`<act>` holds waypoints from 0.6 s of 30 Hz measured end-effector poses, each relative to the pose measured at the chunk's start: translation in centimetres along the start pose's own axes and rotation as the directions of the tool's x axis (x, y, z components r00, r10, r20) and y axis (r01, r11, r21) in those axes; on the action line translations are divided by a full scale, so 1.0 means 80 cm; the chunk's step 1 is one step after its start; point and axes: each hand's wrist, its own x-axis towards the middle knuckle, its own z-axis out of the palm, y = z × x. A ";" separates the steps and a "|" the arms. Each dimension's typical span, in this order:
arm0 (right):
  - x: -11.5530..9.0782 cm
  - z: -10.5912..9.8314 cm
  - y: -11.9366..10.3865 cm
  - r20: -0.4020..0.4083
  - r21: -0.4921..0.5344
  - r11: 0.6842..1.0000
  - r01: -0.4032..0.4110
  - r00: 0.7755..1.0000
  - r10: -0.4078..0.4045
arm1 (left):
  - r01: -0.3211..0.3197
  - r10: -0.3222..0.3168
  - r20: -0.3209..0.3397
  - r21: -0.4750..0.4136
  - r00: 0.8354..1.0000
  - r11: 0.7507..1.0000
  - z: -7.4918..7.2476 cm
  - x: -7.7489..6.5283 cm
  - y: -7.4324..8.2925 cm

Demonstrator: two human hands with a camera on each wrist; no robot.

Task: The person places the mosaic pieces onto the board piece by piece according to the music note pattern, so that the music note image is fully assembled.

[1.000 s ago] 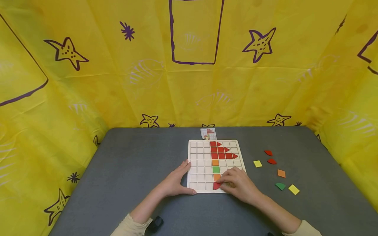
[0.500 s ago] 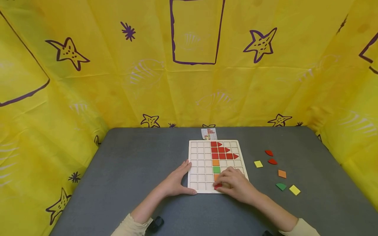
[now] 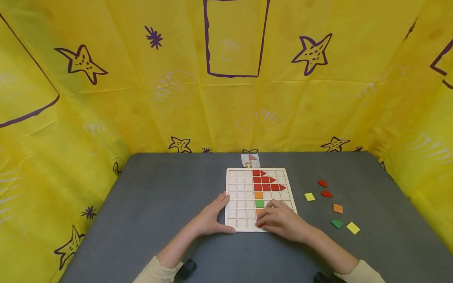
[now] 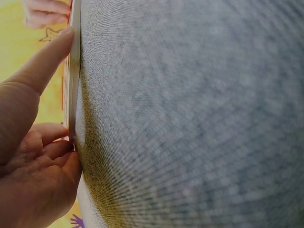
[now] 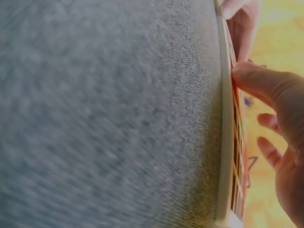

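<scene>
A pale wooden grid board point(image 3: 242, 214) lies on the grey table. My left hand point(image 3: 211, 217) braces its near left corner, fingers along the left side and thumb at the front edge. Over the bottom row, my right hand point(image 3: 283, 221) pinches a red curved-edged tile point(image 3: 260, 226), mostly hidden under the fingertips. Above that cell run an orange square point(image 3: 259, 212), a green square point(image 3: 260, 203) and another orange square point(image 3: 258, 195). Red squares with pointed ends point(image 3: 266, 187) form three rows at the top. In the right wrist view, the thumb point(image 5: 254, 78) touches red at the board's edge.
A small printed pattern card point(image 3: 250, 160) lies behind the board. Loose tiles are scattered to the right: two red curved ones point(image 3: 326, 193), two yellow squares point(image 3: 353, 228), an orange square point(image 3: 337, 208) and a green curved one point(image 3: 337, 223). A yellow patterned cloth point(image 3: 226, 110) surrounds the table.
My right fingers have shifted slightly left and over the red tile, covering most of it and part of the lower orange square. The left hand and board stay in place.
</scene>
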 end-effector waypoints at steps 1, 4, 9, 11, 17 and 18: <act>-0.001 0.001 0.000 -0.010 0.012 1.000 -0.009 1.000 0.009 | 0.000 0.000 -0.001 -0.001 1.000 1.000 0.000 0.000 0.000; -0.005 0.003 0.001 -0.057 0.032 0.998 -0.061 0.996 0.063 | 0.001 -0.001 0.002 -0.002 1.000 1.000 0.000 -0.001 0.001; -0.011 0.008 0.003 -0.109 0.101 0.989 -0.107 0.987 0.117 | 0.004 -0.004 0.000 -0.004 1.000 1.000 -0.001 0.000 0.001; -0.012 0.011 0.003 -0.119 0.130 0.986 -0.106 0.985 0.122 | 0.005 -0.005 -0.001 -0.005 1.000 1.000 -0.002 0.000 0.001; -0.018 0.014 -0.001 -0.143 0.190 0.968 -0.165 0.971 0.194 | -0.003 0.003 0.002 -0.004 1.000 1.000 0.000 0.000 0.000; -0.020 0.012 -0.001 -0.149 0.203 0.960 -0.194 0.963 0.226 | -0.004 0.004 0.003 -0.004 1.000 1.000 0.000 0.000 0.001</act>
